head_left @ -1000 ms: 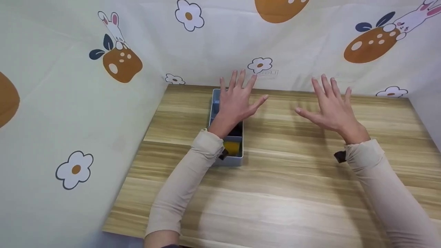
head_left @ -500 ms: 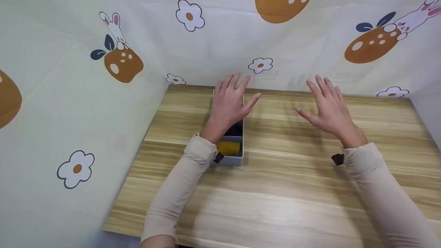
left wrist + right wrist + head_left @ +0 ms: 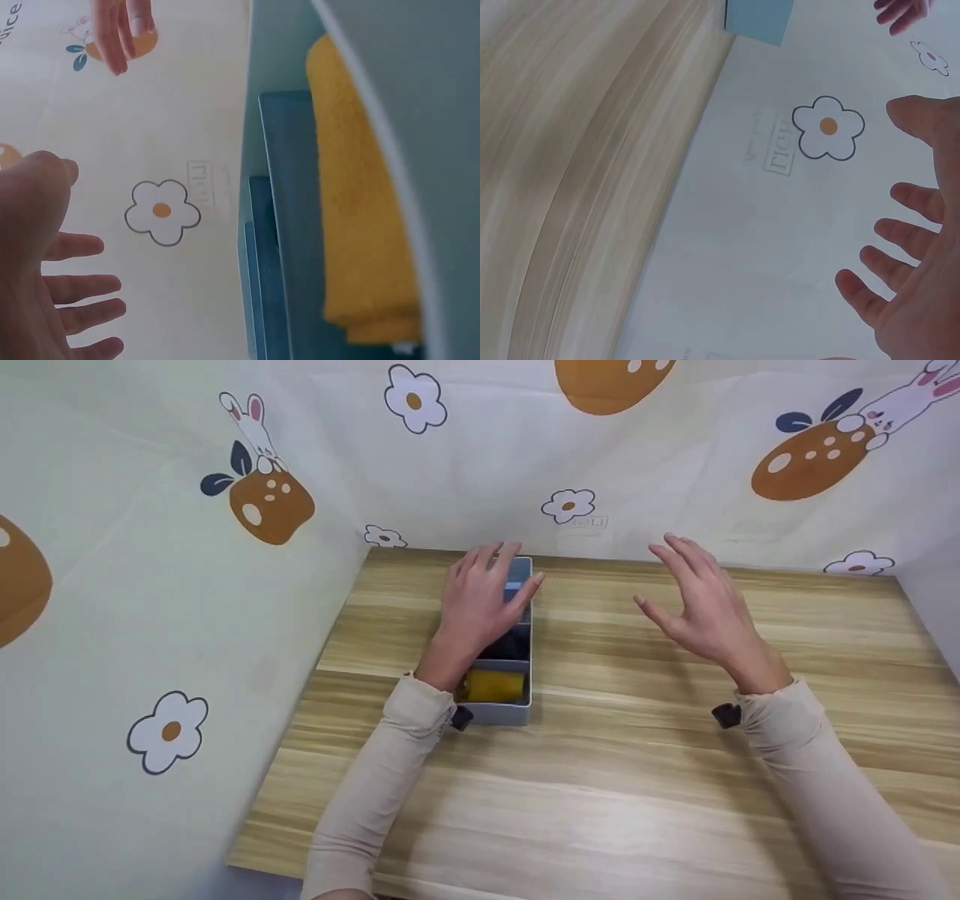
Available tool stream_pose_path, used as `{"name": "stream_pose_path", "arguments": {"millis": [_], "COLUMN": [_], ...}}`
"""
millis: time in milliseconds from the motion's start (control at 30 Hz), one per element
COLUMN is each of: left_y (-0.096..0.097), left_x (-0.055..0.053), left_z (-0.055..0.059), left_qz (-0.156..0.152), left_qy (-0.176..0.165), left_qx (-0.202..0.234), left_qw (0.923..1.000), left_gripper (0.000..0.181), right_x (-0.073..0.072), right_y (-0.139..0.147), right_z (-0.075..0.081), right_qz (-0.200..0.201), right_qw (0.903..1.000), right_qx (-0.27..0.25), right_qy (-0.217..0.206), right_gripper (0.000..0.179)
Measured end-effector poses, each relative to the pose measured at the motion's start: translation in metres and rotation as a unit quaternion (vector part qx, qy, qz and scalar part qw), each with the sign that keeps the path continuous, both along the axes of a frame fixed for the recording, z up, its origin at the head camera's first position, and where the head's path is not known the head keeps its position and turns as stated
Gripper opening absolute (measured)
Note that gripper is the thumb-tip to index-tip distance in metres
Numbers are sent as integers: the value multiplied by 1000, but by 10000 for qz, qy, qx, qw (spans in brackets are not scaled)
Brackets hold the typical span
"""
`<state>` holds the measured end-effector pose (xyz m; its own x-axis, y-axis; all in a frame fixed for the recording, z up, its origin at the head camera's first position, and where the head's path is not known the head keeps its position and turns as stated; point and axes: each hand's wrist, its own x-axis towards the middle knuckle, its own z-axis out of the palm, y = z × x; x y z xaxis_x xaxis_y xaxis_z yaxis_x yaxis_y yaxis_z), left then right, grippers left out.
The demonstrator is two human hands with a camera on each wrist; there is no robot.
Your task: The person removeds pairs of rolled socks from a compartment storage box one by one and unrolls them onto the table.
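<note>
My left hand (image 3: 480, 604) hovers over a long blue-grey divided box (image 3: 495, 714), fingers spread and holding nothing. The hand and wrist hide the box's left side. In the box's near compartment lies a rolled yellow cloth (image 3: 496, 686), which the left wrist view shows close up as fuzzy yellow fabric (image 3: 364, 202). Something dark (image 3: 510, 643) sits in the compartment behind it. Off to the right of the box, my right hand (image 3: 709, 611) is held above the table with thumb apart from loosely bent fingers, nothing in it.
The box stands on a wood-grain table (image 3: 600, 765), left of the middle. A pale patterned cloth wall (image 3: 480, 457) rises along the table's back, left and right sides. Each wrist carries a small black camera, such as the left one (image 3: 462, 718).
My left hand has moved left and slightly toward me, uncovering more of the box and the yellow cloth. The right hand has shifted a little left and nearer, its fingers less spread.
</note>
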<state>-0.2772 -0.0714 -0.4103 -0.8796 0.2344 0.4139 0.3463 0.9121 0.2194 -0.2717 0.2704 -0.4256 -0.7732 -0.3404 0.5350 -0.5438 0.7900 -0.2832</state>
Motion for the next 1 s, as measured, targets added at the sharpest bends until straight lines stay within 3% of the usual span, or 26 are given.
{"name": "stream_pose_path", "arguments": {"millis": [200, 467, 733, 1000], "left_y": [-20, -38, -43, -46], "left_x": [1, -1, -5, -7], "left_z": [-9, -31, -49, -57], "left_qz": [154, 390, 549, 558], "left_qy": [-249, -581, -857, -1098], "left_qx": [387, 718, 812, 1017], "left_qw": [9988, 9950, 9915, 9872], "left_gripper": [68, 71, 69, 67], "right_x": [4, 6, 8, 13], "right_y": [-8, -19, -29, -40], "right_z": [2, -3, -9, -13], "right_qz": [178, 385, 560, 833], "right_qw": [9996, 9991, 9983, 9963], "right_qx": [-103, -71, -89, -118], "right_qy": [207, 166, 119, 200], "right_gripper": [66, 63, 63, 60]}}
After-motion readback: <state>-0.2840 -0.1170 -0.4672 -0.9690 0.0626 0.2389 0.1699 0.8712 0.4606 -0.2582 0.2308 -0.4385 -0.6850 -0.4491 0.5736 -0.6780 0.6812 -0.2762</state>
